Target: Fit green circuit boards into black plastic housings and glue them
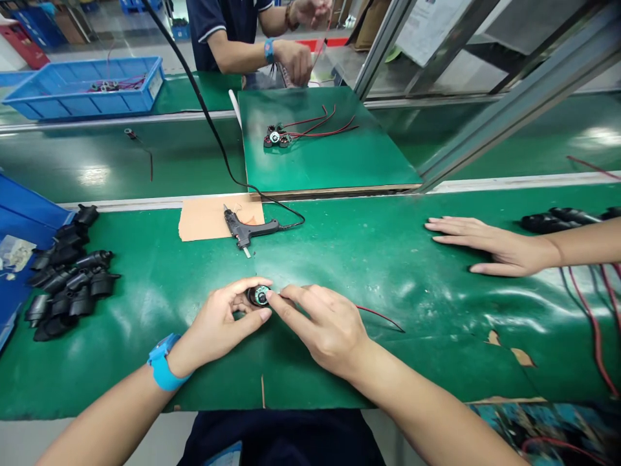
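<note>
A small round black part with a metal centre [258,296] rests on the green mat [339,259] in front of me. My left hand [224,320], with a blue wristband, is curled around it, thumb and fingers closed on its sides. My right hand [323,323] pinches the same part from the right with its index finger and thumb. A thin red wire [381,316] trails to the right from under my right hand.
A black glue gun [247,228] lies on brown cardboard [204,217], its cable running back. Several black housings [70,272] are piled left. Another person's hand [490,243] lies flat at right. A co-worker [252,39] works behind a raised green board [334,155]. Blue bin [82,87] far left.
</note>
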Tool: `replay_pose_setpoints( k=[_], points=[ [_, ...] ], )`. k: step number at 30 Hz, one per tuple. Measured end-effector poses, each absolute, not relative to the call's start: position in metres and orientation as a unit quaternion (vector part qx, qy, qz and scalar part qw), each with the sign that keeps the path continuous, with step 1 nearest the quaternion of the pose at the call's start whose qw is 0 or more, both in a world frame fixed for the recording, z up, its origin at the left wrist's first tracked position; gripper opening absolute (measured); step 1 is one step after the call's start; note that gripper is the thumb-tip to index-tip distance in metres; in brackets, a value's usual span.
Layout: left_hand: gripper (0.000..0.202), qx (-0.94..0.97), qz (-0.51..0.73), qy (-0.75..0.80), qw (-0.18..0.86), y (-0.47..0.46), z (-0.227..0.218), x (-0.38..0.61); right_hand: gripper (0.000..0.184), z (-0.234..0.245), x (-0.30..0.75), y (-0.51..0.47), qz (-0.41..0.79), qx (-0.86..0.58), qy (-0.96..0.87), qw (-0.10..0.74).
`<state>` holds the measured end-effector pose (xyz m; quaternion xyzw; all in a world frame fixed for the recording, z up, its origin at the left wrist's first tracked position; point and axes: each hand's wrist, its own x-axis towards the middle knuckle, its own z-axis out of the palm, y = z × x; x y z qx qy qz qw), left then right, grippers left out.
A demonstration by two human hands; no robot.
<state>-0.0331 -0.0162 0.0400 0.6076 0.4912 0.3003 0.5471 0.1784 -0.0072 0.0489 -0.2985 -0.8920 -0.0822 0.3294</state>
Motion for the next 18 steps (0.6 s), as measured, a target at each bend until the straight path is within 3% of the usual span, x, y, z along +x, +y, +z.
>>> replay_pose_setpoints(
  k=[4, 11, 18],
  points=[
    [0.037, 0.617, 0.306, 0.515, 0.511, -0.018, 0.042, -0.03, 0.027, 0.049, 0.176, -0.009, -0.09, -0.296, -0.901, 0.303],
    [0.029, 0.57, 0.363, 0.501, 0.541, -0.016, 0.036, -0.027, 0.015, 0.043, 0.175, -0.005, 0.083, -0.35, -0.85, 0.385],
    [0.026, 0.575, 0.375, 0.53, 0.498, -0.017, 0.032, -0.023, 0.009, 0.044, 0.166, -0.012, -0.018, -0.335, -0.871, 0.358]
  ],
)
